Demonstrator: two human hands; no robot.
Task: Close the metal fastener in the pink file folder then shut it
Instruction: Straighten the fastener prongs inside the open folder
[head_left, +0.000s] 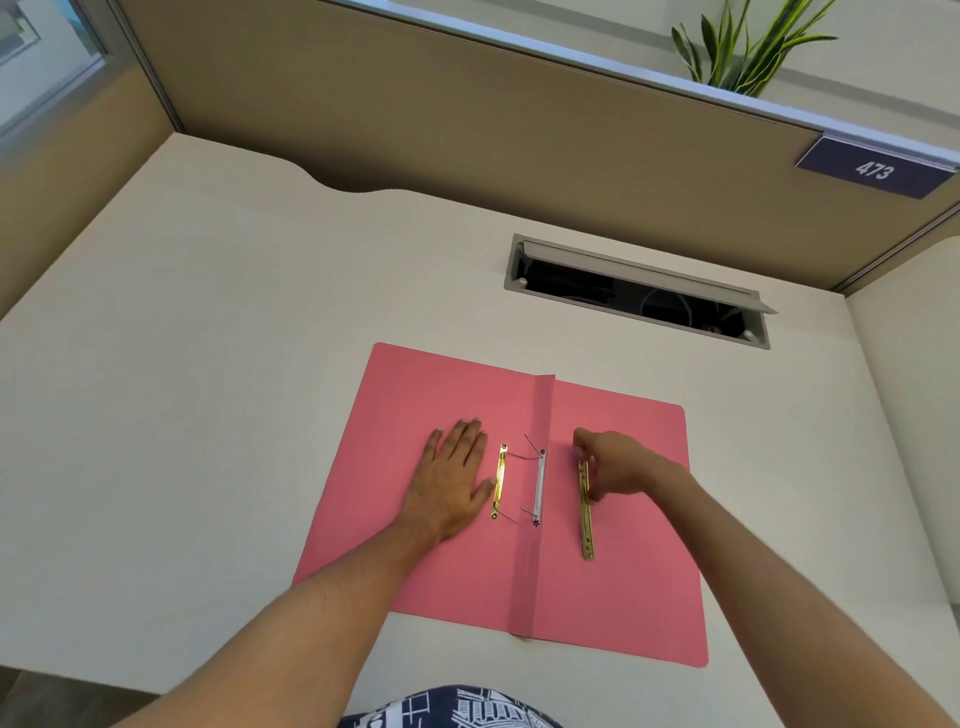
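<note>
The pink file folder (441, 395) lies open on the counter (208, 312). The loose gold bar (586, 512) runs near-to-far, pinched at its far end by the right hand's fingers (584, 441). The prongs (530, 447) lie leftward, toward the spine. The left hand (452, 478) presses flat, empty.

1 pink folder (447, 395), 2 gold fastener bars (500, 480), 2 hands (451, 480); 1 plant (748, 47), 1 no. plate (875, 169)
</note>
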